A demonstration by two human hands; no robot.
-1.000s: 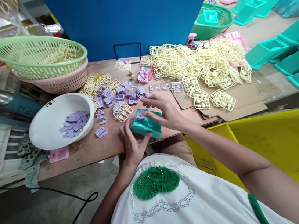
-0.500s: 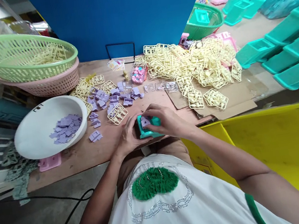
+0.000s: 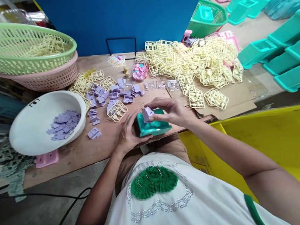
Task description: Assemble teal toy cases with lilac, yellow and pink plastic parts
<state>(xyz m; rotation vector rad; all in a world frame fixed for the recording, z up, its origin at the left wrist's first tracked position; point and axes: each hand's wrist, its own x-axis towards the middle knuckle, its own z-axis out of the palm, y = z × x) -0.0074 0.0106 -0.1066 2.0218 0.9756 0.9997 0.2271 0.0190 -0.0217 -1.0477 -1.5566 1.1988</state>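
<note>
My left hand (image 3: 129,134) grips the left side of a teal plastic box (image 3: 157,128) at the table's front edge. Between the thumb and fingers of my right hand (image 3: 171,112) is a small purple plastic piece (image 3: 147,114), held over the box's left part. The box's inside is partly covered by the piece and my fingers. Ahead and to the left lie several loose purple parts (image 3: 100,95). A cream sprue frame (image 3: 116,111) rests just beyond my left hand.
On the left, a white bowl (image 3: 16,137) contains flat purple pieces, below stacked green (image 3: 28,64) and pink baskets (image 3: 47,80). A pile of cream sprues (image 3: 176,58) lies at the back right. Teal boxes (image 3: 288,65) are stacked far right, above a yellow bin (image 3: 276,139).
My right hand has moved slightly up and right, lifting the purple piece higher over the teal box. More of the box now shows. My left hand stays on the box; the view has shifted a little.
</note>
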